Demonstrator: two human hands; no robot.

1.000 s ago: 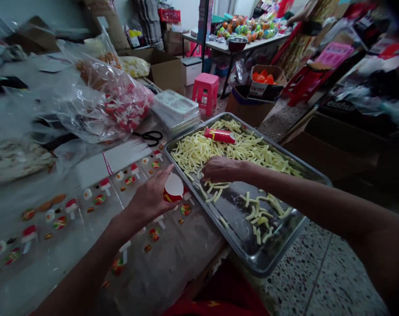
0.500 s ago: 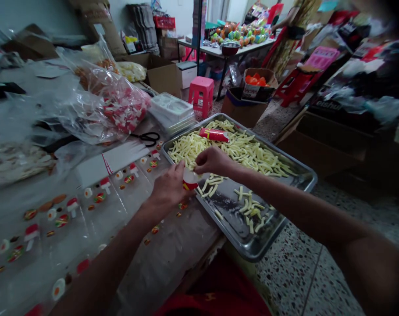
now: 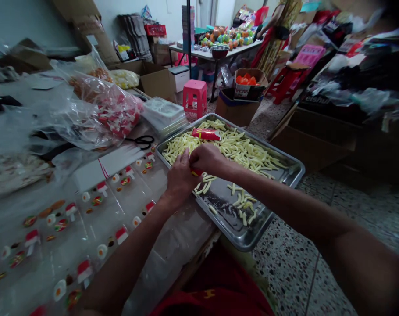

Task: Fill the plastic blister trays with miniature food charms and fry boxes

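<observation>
Over the near-left edge of the metal tray [image 3: 226,210], my left hand [image 3: 180,176] is closed around a small red fry carton [image 3: 196,172], mostly hidden by my fingers. My right hand [image 3: 206,159] meets it at the carton's top, fingers pinched together; what they hold, if anything, is hidden. Pale yellow toy-like fries [image 3: 252,151] are heaped across the tray's far half, and a smaller loose group [image 3: 244,202] lies on its near part. A second red carton [image 3: 206,134] rests on its side on the heap.
Left of the tray, rows of tiny food-shaped pieces [image 3: 97,200] lie on clear plastic. Black-handled scissors [image 3: 143,140], stacked clear boxes [image 3: 163,113] and a bag of red-and-white pieces [image 3: 117,114] sit behind. A pink stool [image 3: 194,94] and cardboard boxes stand beyond. Someone's arm shows at the far table.
My right hand has moved in against my left hand, over the carton's opening, which showed before. The carton is now largely covered. The whole view has shifted slightly.
</observation>
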